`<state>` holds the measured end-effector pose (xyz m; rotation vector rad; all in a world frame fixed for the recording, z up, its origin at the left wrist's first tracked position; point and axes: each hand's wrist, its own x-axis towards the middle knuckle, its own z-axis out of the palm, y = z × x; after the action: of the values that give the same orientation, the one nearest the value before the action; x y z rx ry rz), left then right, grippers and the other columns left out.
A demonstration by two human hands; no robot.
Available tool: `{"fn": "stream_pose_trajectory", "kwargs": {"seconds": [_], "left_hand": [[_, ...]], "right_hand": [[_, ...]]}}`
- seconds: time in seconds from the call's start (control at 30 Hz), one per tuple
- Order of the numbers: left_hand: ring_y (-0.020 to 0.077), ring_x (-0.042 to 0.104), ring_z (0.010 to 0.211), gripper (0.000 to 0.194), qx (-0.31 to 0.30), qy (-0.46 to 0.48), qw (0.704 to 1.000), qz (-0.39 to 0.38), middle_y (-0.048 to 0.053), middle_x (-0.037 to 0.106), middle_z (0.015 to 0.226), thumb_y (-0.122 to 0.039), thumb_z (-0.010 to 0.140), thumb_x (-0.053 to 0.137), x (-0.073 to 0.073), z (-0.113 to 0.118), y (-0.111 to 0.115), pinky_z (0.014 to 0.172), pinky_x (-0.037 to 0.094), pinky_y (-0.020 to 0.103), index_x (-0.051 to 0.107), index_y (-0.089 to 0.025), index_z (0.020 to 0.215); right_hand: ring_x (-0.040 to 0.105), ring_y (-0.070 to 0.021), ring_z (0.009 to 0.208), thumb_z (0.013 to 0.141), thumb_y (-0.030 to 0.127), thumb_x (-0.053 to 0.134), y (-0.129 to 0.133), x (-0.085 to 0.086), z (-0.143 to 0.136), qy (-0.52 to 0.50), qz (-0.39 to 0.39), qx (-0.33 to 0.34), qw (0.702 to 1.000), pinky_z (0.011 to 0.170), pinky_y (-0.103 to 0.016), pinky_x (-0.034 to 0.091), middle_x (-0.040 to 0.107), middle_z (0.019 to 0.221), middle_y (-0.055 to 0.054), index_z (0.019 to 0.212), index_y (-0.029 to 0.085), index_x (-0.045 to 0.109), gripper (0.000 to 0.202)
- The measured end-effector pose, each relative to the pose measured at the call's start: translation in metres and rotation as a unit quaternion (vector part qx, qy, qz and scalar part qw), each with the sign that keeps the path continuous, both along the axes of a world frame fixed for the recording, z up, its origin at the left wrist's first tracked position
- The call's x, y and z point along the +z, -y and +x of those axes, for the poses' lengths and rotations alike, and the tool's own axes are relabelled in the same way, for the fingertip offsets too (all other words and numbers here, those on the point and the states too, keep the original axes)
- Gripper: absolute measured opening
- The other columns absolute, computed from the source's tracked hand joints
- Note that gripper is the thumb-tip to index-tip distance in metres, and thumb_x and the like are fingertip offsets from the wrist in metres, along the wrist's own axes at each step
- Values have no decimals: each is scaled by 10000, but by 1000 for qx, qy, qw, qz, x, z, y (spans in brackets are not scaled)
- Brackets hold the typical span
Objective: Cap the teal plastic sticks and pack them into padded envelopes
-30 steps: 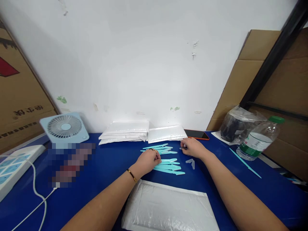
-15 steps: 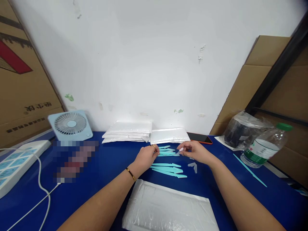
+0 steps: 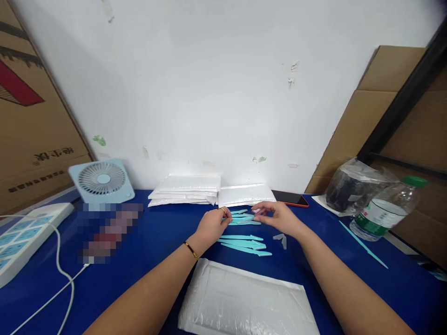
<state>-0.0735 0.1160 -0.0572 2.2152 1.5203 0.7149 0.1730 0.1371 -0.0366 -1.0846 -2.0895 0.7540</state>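
Near the far edge of a blue bench (image 3: 153,246), a left hand (image 3: 213,225) pinches one end of a turquoise stick (image 3: 240,218) lying crosswise; the right hand's (image 3: 277,218) fingers, apparently gripping a small pale piece (image 3: 257,211), hover just beside its opposite tip.

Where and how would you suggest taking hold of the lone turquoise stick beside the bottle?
Probably pinch the turquoise stick mid-length from its left, across its narrow width: it lies flat and slanted, with the bottle close on its right.
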Motion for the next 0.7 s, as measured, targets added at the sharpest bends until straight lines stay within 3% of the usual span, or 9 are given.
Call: {"fn": "stream_pose_trajectory", "kwargs": {"seconds": [0.1, 0.2, 0.33, 0.43, 0.53, 0.7], "left_hand": [[208, 529, 973, 183, 15, -42, 998, 39, 35, 622, 1009, -294, 805, 518, 3, -2, 2, 835, 377, 312, 606, -227, 950], [197, 541, 932, 168, -53, -56, 997, 24, 25, 629, 974, -337, 779, 553, 6, -2, 5, 818, 381, 294, 644, -239, 881], [174, 564, 821, 130, -122, -67, 990, -9, 12, 644, 868, -324, 722, 613, 2, 1, 7, 698, 391, 246, 664, -233, 800], [156, 557, 719, 102, -115, -81, 990, -14, 14, 637, 791, -270, 743, 571, -4, 3, 6, 639, 376, 245, 647, -211, 710], [156, 547, 694, 121, -93, -71, 993, -12, 22, 627, 777, -269, 769, 527, -5, 3, 4, 618, 366, 249, 604, -197, 711], [136, 542, 657, 123, -73, 63, 995, -32, 6, 605, 743, -274, 852, 386, -4, -1, 3, 587, 378, 232, 482, -200, 831]], "right_hand": [[574, -180, 699, 753, 372, 574, -12, 2, 33, 85, 70, -76, 991, 618, -294, 437, 666, 854, -54, 851, 214, 688, 218], [553, -170, 645, 701, 334, 607, -26, -9, 63, 164, 32, -89, 982, 604, -291, 424, 646, 769, -38, 768, 217, 698, 163], [539, -157, 586, 636, 302, 660, -35, -28, 73, 198, -32, -80, 976, 524, -255, 390, 624, 668, -19, 690, 206, 669, 110], [535, -145, 572, 661, 311, 644, -35, -31, 69, 172, -48, -73, 981, 498, -235, 376, 612, 641, -12, 696, 193, 644, 124], [518, -123, 538, 706, 322, 607, -29, -22, 61, 120, -24, -69, 990, 491, -229, 378, 567, 622, 19, 856, 203, 637, 193], [611, -151, 575, 732, 415, 613, -14, -3, 37, -91, -79, -57, 991, 497, -241, 440, 571, 675, 17, 938, 206, 538, 303]]}}
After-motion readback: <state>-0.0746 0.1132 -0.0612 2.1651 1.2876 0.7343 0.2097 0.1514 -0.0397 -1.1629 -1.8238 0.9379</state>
